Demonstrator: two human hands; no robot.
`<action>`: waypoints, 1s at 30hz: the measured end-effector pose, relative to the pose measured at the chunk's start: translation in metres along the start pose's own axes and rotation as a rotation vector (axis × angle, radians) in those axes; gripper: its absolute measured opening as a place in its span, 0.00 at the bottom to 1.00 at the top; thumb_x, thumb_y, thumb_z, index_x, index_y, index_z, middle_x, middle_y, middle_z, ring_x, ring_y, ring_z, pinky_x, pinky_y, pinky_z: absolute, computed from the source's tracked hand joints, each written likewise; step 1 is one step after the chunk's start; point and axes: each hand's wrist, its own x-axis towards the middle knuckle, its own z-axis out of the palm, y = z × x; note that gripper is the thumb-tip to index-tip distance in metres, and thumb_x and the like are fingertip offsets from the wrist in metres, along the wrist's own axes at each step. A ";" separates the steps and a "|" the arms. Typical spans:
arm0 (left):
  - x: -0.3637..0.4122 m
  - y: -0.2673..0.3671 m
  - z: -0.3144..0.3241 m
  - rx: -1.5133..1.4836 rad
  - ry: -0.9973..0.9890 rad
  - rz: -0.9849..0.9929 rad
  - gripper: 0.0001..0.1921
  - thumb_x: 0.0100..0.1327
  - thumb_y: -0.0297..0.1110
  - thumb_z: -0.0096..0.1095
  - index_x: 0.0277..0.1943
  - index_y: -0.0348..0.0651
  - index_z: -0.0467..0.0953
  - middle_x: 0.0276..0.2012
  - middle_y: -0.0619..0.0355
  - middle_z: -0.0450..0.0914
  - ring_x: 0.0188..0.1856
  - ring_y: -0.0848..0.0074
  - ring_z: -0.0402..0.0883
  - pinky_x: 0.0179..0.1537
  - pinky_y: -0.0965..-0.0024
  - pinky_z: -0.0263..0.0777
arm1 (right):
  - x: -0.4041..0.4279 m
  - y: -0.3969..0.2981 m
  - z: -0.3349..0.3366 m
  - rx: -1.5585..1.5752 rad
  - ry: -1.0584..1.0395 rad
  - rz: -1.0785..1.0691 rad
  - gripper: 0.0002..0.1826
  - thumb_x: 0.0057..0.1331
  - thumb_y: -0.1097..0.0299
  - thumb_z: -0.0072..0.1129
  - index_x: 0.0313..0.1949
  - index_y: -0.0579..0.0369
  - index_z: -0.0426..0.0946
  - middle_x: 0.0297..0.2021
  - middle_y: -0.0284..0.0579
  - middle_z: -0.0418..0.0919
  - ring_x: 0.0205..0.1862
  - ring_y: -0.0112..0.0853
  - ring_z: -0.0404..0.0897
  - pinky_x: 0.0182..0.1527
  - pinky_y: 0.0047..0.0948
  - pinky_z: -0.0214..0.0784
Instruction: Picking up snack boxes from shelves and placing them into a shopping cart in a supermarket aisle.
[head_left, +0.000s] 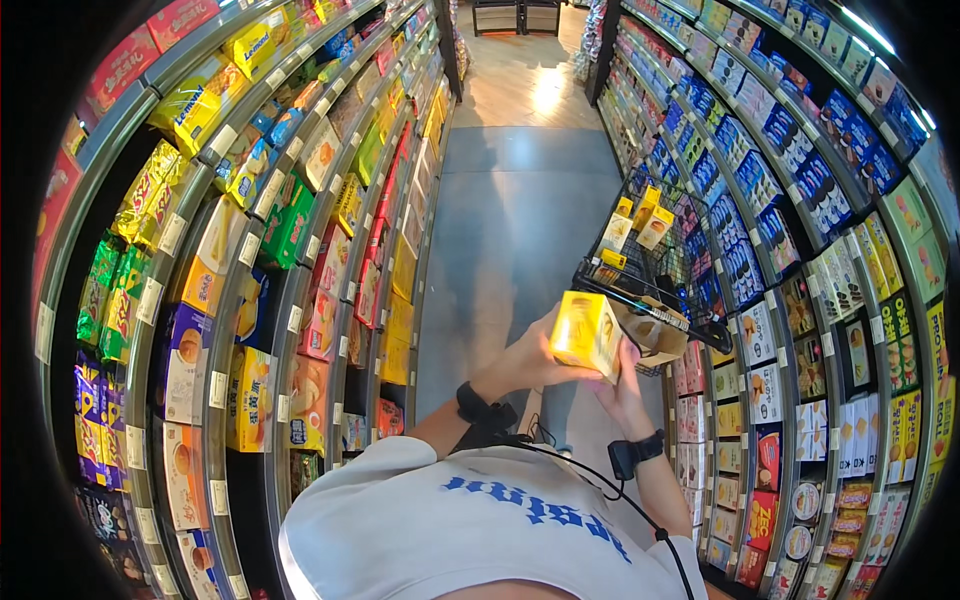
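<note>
A yellow and white carton (586, 334) is held between both my hands in front of my chest. My left hand (536, 356) grips its left side, fingers partly hidden behind it. Around its lower right side is my right hand (622, 382). Just beyond the carton, to the right, stands a black wire shopping cart (682, 262). Several similar yellow and white boxes (655, 227) lie in its basket. A brown paper bag (649, 334) hangs at the near end of the cart, by the handle.
Shelves of boxed and bagged snacks (255, 397) line the left side. More packed shelves (765, 330) run along the right, close beside the cart. A grey floor aisle (517, 217) leads ahead to a wood-look floor with a dark stand (517, 19).
</note>
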 end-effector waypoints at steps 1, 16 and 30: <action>-0.002 -0.002 -0.002 -0.074 -0.012 -0.075 0.44 0.49 0.38 0.89 0.67 0.39 0.71 0.57 0.54 0.82 0.57 0.70 0.83 0.59 0.67 0.76 | 0.000 -0.001 0.001 -0.003 -0.002 0.005 0.29 0.82 0.45 0.43 0.73 0.47 0.63 0.66 0.39 0.75 0.64 0.30 0.78 0.63 0.34 0.75; -0.013 -0.012 -0.060 0.013 0.084 -0.132 0.32 0.52 0.36 0.82 0.59 0.37 0.77 0.55 0.51 0.83 0.51 0.66 0.86 0.55 0.67 0.78 | 0.061 0.043 0.002 -0.710 0.274 -0.333 0.27 0.83 0.48 0.42 0.61 0.60 0.78 0.59 0.39 0.78 0.61 0.25 0.76 0.65 0.27 0.66; -0.044 -0.055 -0.122 0.183 0.121 -0.246 0.32 0.58 0.35 0.80 0.61 0.35 0.69 0.54 0.42 0.82 0.57 0.55 0.85 0.58 0.62 0.77 | 0.079 0.040 0.096 -0.858 0.041 -0.295 0.33 0.84 0.47 0.35 0.72 0.64 0.64 0.71 0.44 0.68 0.73 0.32 0.65 0.76 0.34 0.52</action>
